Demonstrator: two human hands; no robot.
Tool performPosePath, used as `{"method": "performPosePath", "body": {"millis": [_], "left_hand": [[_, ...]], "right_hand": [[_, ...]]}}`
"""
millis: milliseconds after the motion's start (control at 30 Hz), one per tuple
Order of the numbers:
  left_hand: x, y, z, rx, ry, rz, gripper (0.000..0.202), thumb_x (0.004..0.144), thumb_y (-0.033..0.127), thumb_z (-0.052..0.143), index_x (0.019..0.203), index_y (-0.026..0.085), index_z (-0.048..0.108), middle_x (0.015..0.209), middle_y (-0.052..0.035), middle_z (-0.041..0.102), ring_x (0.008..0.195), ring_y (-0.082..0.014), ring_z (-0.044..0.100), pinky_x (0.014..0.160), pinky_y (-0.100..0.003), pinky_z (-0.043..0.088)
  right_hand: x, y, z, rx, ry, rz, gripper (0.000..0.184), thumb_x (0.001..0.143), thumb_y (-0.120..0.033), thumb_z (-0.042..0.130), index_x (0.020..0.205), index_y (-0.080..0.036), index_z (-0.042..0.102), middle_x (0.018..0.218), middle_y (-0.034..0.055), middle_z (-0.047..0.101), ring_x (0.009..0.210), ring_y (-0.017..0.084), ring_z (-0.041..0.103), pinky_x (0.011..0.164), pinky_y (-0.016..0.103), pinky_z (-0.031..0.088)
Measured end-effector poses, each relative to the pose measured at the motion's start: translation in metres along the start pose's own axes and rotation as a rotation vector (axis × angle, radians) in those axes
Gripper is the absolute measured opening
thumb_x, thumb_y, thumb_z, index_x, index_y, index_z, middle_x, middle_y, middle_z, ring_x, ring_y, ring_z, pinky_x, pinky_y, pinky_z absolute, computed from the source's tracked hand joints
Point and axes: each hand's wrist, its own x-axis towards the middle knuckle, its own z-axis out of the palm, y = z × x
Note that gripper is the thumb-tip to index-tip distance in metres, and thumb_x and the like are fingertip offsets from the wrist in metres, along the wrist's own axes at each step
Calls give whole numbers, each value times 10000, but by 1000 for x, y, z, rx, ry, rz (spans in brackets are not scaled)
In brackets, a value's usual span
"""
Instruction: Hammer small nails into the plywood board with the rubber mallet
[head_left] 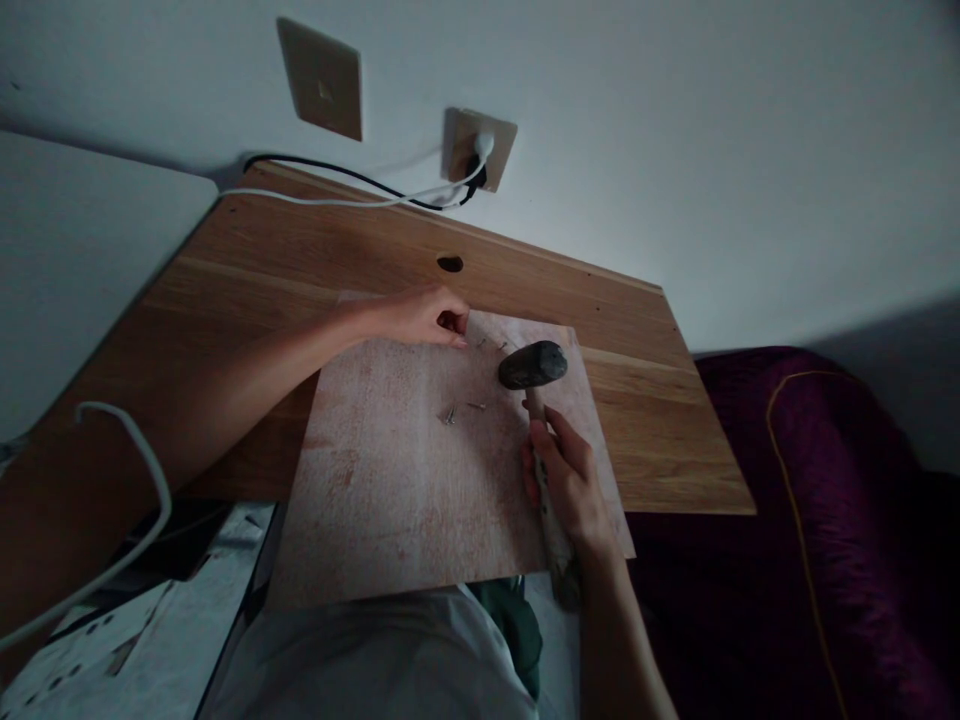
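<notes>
My right hand point(564, 470) is wrapped round the wooden handle of a hammer point(534, 365), whose dark head hovers over the far right part of a pale worn board point(390, 470). At the board's far edge my left hand point(424, 315) is curled, its fingertips pinched together on something too small to name. A few small nails point(450, 413) lie loose on the board between the hands, with more near the hammer head.
The board lies on a wooden desk point(255, 270) with a cable hole point(450, 264). Black and white cables run to a wall socket point(480, 150). A white cable point(142, 470) loops at the left. A dark purple seat point(795, 520) stands to the right.
</notes>
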Motion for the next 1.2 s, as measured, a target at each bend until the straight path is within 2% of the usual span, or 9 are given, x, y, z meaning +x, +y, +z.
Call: {"method": "performPosePath", "body": {"millis": [133,200,300,433,567,667,833,1000,1200], "left_hand": [[-2,19,-6,171,37,38,310,847,441,804,1004,180,742,997,-60,707,825,-184,625,761,-306,414],[-4,36,-3,236,67,89,281,854,422,806,999,194,732,1061,-71,702,858,-192,629,783,-313,419],[-7,63,9,232,-45,217,80,866,267,764,879,222,700,983,-40,716,840,-183,643,786,-312,433],[-10,87,29,304,-199,283,131,820,139,776,865,235,699,937,-31,756,842,-207,680,734,-336,444],[-15,95,38,463,-285,279,181,854,84,728,967,226,731,989,-49,786,865,-222,713,725,-342,470],[-16,95,39,492,-276,285,172,871,82,706,959,226,738,954,-26,774,833,-195,710,743,-316,482],[-13,80,19,394,-130,251,138,868,79,684,825,207,708,861,-9,717,724,-154,639,693,-302,436],[-28,45,-5,118,109,98,125,882,112,672,947,197,735,926,-4,732,769,-132,646,751,-262,460],[-56,15,13,-78,434,-123,73,890,144,704,948,186,717,875,15,744,669,-96,587,663,-225,443]], "right_hand": [[0,3,0,6,-5,-21,355,1044,-603,628,995,-251,631,652,-57,569,411,108,480,362,252,342],[1,3,0,-6,-7,-24,344,1056,-591,616,987,-254,627,638,-57,567,413,111,481,373,256,345],[1,3,0,-15,-2,-33,348,1052,-598,618,989,-256,616,627,-59,558,413,113,487,378,255,352],[1,4,1,18,-2,-15,374,1032,-629,637,983,-260,598,630,-66,555,398,111,487,357,251,346],[2,5,1,22,1,-20,404,1013,-652,656,934,-262,589,599,-68,548,390,112,490,352,247,347],[3,4,1,9,2,-41,417,1011,-655,653,898,-261,577,584,-67,550,383,108,491,349,239,353],[2,5,1,20,-3,-23,436,998,-678,657,904,-262,567,606,-69,548,384,103,479,339,229,349],[2,8,1,6,3,-21,452,1007,-698,643,960,-251,601,615,-58,556,411,116,482,356,243,379],[2,7,3,21,35,-19,510,962,-752,665,963,-245,620,581,-57,549,402,125,474,357,254,358]]}}
